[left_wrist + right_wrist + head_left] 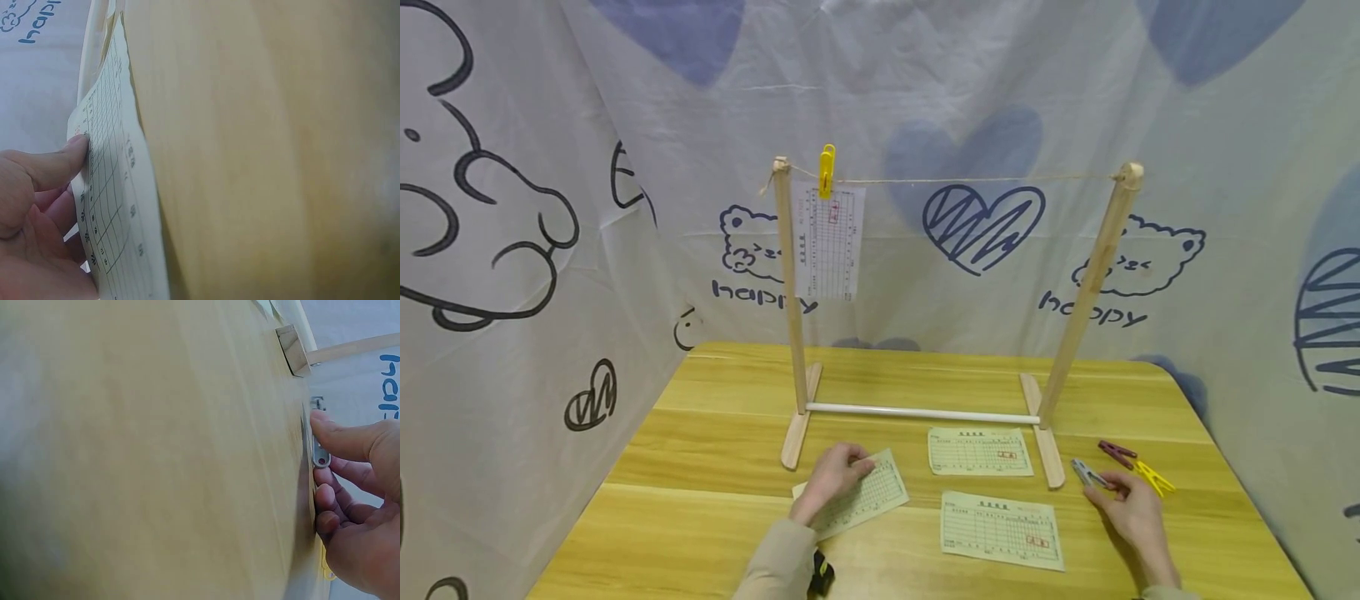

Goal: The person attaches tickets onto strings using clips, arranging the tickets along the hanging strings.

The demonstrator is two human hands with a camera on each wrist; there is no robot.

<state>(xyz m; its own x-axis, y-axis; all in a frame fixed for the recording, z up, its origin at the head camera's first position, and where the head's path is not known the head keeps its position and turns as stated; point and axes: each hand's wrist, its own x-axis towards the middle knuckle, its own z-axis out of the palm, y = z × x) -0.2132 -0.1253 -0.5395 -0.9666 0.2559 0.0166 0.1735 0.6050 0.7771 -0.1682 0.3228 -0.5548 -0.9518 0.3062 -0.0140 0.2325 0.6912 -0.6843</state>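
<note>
My left hand (pixel 832 483) pinches a pale green printed paper form (pixel 882 493) by its upper edge, left of the middle of the table. In the left wrist view the thumb lies on the printed face of the form (pixel 119 187), with fingers behind it. My right hand (pixel 1135 514) holds a grey clothespin (pixel 1084 472) between thumb and fingers at the right of the table. The right wrist view shows the thumb pressed over the clothespin (pixel 320 454). Just beyond this hand lie a maroon clothespin (pixel 1117 452) and a yellow clothespin (pixel 1153 479).
A wooden rack (pixel 1086 292) stands at the back with a string (pixel 962 180) across its top. A yellow clothespin (pixel 827 171) fastens a paper form (pixel 831 250) at the string's left end. Two more forms, one farther (pixel 979 452) and one nearer (pixel 1000 531), lie between my hands.
</note>
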